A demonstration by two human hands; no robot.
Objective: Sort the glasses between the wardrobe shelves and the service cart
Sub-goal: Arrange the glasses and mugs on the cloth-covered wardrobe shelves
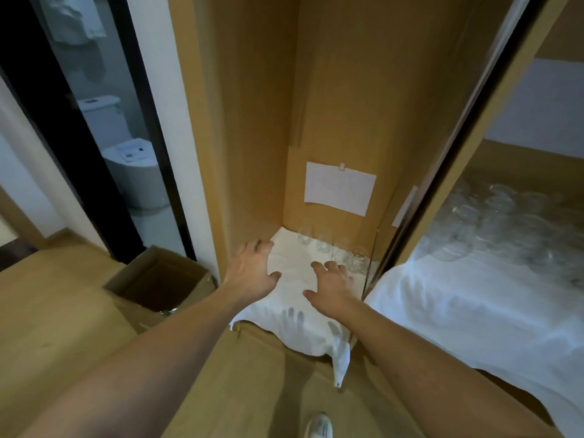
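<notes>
White cloth is lying under both hands on the wardrobe shelf: the left hand and the right hand are hovering or pressing with fingers spread, gripping nothing. Just beyond the right fingertips, clear glasses are standing in a row against the back wall, leaving the shelf's front open. Left, a cardboard box is sitting open on the floor. Right, more glasses are crowding a cloth-covered surface.
</notes>
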